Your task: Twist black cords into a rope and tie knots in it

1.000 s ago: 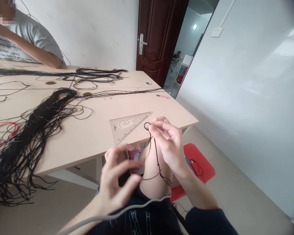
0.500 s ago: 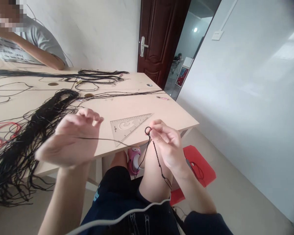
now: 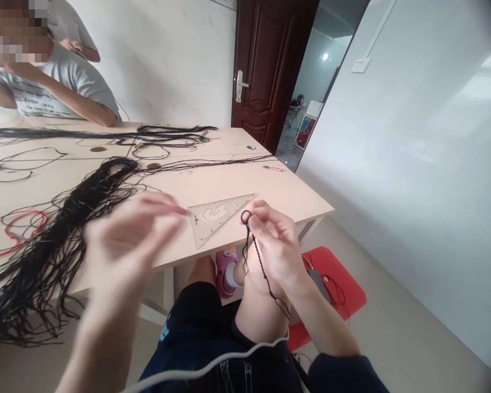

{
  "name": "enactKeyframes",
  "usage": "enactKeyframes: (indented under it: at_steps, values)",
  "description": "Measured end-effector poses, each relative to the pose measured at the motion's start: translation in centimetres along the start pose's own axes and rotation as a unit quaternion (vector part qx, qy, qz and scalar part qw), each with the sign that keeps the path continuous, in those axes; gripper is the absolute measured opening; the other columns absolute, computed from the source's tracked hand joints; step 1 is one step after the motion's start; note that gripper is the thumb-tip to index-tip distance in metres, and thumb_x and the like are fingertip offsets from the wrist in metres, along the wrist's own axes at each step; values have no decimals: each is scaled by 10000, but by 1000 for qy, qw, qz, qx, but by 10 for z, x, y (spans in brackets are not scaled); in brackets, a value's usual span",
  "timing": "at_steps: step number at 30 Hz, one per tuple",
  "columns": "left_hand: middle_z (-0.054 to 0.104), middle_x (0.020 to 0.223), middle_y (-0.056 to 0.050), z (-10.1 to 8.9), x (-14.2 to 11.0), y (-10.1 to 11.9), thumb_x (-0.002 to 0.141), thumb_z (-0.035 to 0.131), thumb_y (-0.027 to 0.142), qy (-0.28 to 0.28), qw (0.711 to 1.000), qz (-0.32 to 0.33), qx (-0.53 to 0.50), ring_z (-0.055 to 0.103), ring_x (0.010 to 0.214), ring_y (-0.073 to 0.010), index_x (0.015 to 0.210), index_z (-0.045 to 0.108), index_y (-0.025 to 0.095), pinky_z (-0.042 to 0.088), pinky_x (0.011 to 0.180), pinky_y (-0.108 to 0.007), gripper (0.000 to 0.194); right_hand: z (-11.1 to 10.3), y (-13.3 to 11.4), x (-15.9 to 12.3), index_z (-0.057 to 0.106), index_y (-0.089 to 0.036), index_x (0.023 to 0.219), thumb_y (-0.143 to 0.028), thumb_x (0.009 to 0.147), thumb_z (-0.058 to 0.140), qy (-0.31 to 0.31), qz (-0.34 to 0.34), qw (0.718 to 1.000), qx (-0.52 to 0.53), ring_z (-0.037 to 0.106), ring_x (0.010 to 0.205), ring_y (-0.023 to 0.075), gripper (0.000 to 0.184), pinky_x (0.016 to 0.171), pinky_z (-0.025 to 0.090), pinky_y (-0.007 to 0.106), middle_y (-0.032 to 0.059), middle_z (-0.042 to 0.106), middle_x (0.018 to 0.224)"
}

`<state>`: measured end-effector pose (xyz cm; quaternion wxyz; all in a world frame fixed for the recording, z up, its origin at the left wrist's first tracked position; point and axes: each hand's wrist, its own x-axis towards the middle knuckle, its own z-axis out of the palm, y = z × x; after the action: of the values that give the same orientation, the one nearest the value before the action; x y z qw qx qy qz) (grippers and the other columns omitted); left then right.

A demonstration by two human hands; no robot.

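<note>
Between thumb and fingertips, my right hand (image 3: 276,234) pinches a black braided cord (image 3: 263,267) just beneath the small ring-shaped loop (image 3: 246,217) at its top. The knotted braid hangs down over my bare knee, and a thinner loose strand hangs beside it. Over the table edge, left of the set square, my left hand (image 3: 135,234) is smeared by motion. Its fingers point to the right, and whether anything is between them cannot be made out. A clear plastic set square (image 3: 200,232) lies on the table between my hands.
A large bundle of black cords (image 3: 71,210) spills over the table's left front edge, beside a red cord (image 3: 24,226). More black cords (image 3: 106,134) lie farther back. A pink pen-like item (image 3: 273,168) rests near the right edge. A red stool (image 3: 339,273) stands right. People are across the table.
My left hand has turned, its fingers now reaching right. The strand that stretched towards it now hangs beside the braid. My right hand keeps its pinch. A second person shows at upper left.
</note>
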<state>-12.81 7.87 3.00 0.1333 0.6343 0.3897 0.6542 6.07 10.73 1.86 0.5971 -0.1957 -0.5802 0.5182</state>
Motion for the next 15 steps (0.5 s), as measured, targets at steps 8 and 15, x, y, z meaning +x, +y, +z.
enactKeyframes:
  at_steps: [8, 15]
  values:
    - [521, 814, -16, 54, -21, 9, 718, 653, 203, -51, 988, -106, -100, 517, 841, -138, 716, 655, 217, 419, 789, -293, 15, 11, 0, -6, 646, -219, 751, -237, 760, 610, 0, 17, 1000, -6, 530, 759, 103, 41, 626, 443, 231, -4, 509, 818]
    - [492, 835, -31, 59, -24, 14, 815, 530, 232, -85, 983, -122, -104, 497, 832, -146, 781, 548, 199, 421, 709, -264, 50, 12, -5, -8, 631, -206, 745, -210, 772, 589, 21, -10, 997, -74, 532, 723, 102, 50, 608, 459, 239, -2, 509, 794]
